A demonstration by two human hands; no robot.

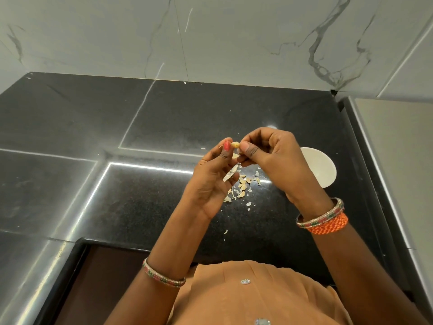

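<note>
The white round ceramic bowl [321, 167] sits on the black polished stone counter [140, 195] near its right edge. Just left of it, toward the front edge, lie pale papery garlic skins [242, 184]. Above them, the left hand [210, 181] and the right hand [274, 158] pinch a small pale garlic clove [235, 144].

Left hand [210, 181] and right hand [274, 160] meet, fingers curled, thumbs pinching.

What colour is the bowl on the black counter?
The bowl is plain white; the head view shows it.
</note>
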